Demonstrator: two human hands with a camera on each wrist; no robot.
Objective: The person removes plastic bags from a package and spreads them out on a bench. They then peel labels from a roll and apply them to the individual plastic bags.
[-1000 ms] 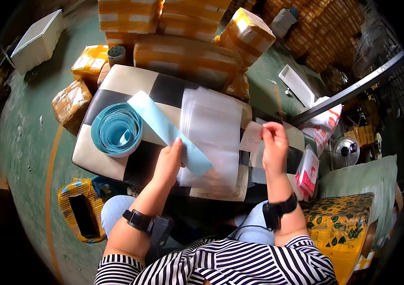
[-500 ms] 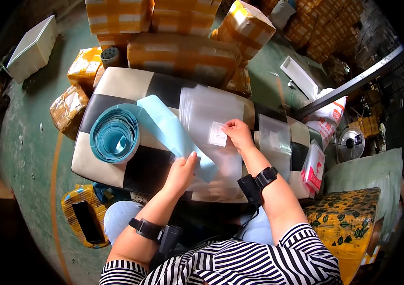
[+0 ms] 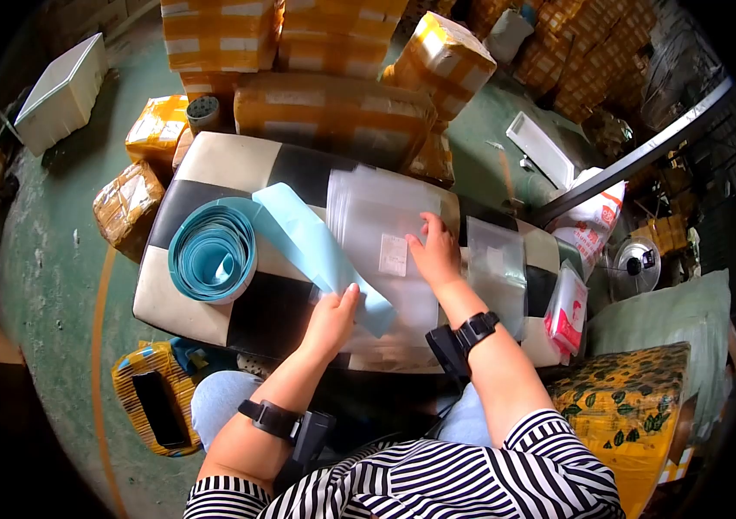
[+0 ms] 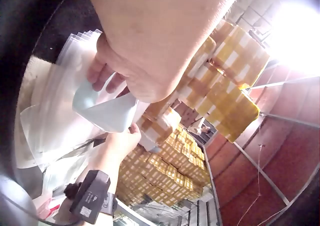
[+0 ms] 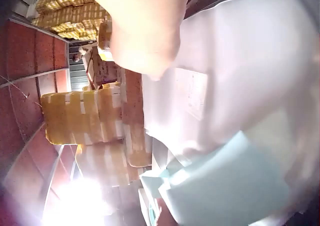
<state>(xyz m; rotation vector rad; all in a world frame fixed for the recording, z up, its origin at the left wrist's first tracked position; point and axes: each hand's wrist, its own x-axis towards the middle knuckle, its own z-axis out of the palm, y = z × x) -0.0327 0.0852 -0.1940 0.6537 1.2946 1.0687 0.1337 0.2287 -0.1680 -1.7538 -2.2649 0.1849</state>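
My left hand pinches the free end of a light blue strip, thumb on top. The strip runs back to a coiled blue roll standing on the black-and-white checkered padded bench. Under the strip's end lies a stack of clear plastic bags. A white printed label lies flat on the top bag. Just right of it, my right hand hovers with fingers spread and nothing held. In the right wrist view, the label shows on the bag beyond the blue strip.
Smaller clear bags lie right of the stack, near a red-and-white packet. Taped cartons stand behind the bench. A metal bar slants at the right. A phone rests on a taped bundle at the lower left.
My right hand brought the label from the right onto the plastic bags, let go of it and drew slightly back to the right. The left hand kept the blue strip, shifting a little right.
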